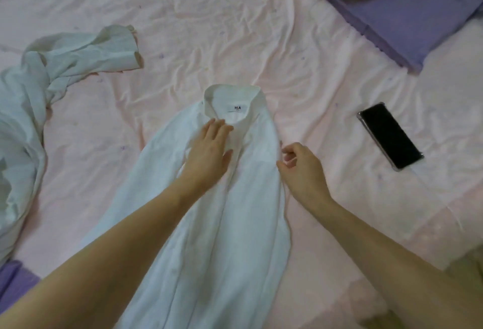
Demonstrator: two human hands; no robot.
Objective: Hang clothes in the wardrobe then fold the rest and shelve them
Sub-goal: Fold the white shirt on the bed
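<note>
Both bare forearms reach out over the white shirt (227, 198), which lies flat on the pink bed sheet (326, 72), collar away from the person, its long axis running from the near edge toward the collar. Her left hand (209, 150) presses flat just below the collar, fingers straight. Her right hand (300, 169) sits at the shirt's right edge, thumb and fingers curled to pinch the fabric there. I'd judge that side gets folded inward next. A phone (390, 136) lies well apart to the right; a pale garment (39, 88) is crumpled at left.
</note>
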